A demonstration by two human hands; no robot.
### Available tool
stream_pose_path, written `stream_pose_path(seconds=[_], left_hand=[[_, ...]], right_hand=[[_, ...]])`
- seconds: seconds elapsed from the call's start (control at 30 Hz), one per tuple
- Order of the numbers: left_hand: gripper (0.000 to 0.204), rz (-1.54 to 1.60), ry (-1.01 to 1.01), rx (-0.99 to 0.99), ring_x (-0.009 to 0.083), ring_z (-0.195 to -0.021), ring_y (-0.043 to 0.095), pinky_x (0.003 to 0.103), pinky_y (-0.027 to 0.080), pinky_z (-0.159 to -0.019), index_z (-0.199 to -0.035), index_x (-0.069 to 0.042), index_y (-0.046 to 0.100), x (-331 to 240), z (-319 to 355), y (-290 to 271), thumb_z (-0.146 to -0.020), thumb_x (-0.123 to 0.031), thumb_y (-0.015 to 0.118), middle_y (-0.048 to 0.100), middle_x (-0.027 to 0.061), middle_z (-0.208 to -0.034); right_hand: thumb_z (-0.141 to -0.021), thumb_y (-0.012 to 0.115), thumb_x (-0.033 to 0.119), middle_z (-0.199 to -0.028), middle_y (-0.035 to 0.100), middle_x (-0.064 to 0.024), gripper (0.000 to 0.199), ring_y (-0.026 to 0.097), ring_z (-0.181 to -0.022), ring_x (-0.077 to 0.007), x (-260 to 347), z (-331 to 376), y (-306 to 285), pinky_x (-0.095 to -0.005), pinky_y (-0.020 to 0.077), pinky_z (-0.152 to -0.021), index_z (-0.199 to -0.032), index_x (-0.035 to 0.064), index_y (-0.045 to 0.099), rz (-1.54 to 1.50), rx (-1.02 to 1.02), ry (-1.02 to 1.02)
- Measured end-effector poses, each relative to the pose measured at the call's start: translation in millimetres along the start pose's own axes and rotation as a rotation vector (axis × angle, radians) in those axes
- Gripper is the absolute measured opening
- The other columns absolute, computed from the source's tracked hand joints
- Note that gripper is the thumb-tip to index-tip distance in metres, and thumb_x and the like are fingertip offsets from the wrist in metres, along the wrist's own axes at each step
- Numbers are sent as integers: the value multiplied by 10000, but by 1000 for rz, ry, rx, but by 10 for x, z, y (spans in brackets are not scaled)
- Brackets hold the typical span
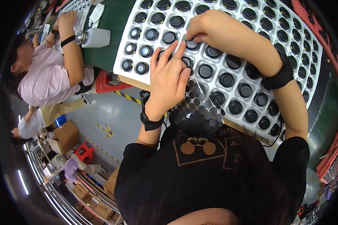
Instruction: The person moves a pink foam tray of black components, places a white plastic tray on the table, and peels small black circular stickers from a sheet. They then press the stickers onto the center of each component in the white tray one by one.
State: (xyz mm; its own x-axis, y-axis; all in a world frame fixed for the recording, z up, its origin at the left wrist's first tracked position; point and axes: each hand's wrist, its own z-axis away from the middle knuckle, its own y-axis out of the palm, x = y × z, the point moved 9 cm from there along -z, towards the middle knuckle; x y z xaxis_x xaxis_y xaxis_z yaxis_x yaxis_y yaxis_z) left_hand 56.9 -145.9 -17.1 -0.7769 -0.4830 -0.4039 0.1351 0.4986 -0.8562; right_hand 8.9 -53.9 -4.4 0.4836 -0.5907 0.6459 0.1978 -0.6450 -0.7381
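A silvery plastic tray [248,93] with rows of round pockets lies before me, holding many round black parts [205,71]. Over its near left area my left hand [167,77] rests palm down, fingers stretched and spread among the parts. Beside its thumb hangs a clear sheet [199,101] bearing round dark discs, running down over the tray's near edge; whether the thumb grips it is hidden. My right hand [208,28] reaches round from the right, its fingertips pinched together at one black part [192,45]. What lies between those fingertips is too small to make out.
Cardboard [133,83] shows beneath the tray on a green table [114,24]. At the left stand a white pump bottle [95,38] and a white glove [96,15]. A co-worker [50,75] sits there near a red stool [109,82]. Red tray stacks [330,153] lie at the right.
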Motion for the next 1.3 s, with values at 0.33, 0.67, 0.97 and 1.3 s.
stream_pose_path(seconds=[0.33,0.67,0.97,1.3], left_hand=[[123,16,8,24,304,-1126,395,472,203,-949,-745,-27,471,-17,-6,-24,-797,-138,475,485,146,-1184],[136,10,20,24,307,-1123,397,469,206,-946,-753,-28,464,-14,7,-42,-805,-154,474,492,151,-1171],[134,2,23,25,310,-1117,402,460,210,-946,-760,-29,464,-22,-9,-39,-810,-153,471,490,149,-1174],[116,-5,11,33,301,-1108,412,456,214,-945,-765,-23,483,-11,-1,-35,-795,-136,483,493,143,-1173]], right_hand=[[-659,604,37,-733,575,-94,120,562,-695,-267,143,-47,-22,-323,442,-629,-776,8,608,46,25,-167],[-656,599,22,-709,556,-86,101,553,-680,-261,169,-107,23,-327,436,-617,-756,7,604,137,32,-158],[-676,610,36,-676,534,-75,54,550,-664,-214,118,-126,69,-305,432,-601,-716,2,597,190,25,-194],[-625,577,101,-651,562,-122,90,560,-637,-301,171,-158,19,-352,444,-582,-660,19,593,155,41,-205]])
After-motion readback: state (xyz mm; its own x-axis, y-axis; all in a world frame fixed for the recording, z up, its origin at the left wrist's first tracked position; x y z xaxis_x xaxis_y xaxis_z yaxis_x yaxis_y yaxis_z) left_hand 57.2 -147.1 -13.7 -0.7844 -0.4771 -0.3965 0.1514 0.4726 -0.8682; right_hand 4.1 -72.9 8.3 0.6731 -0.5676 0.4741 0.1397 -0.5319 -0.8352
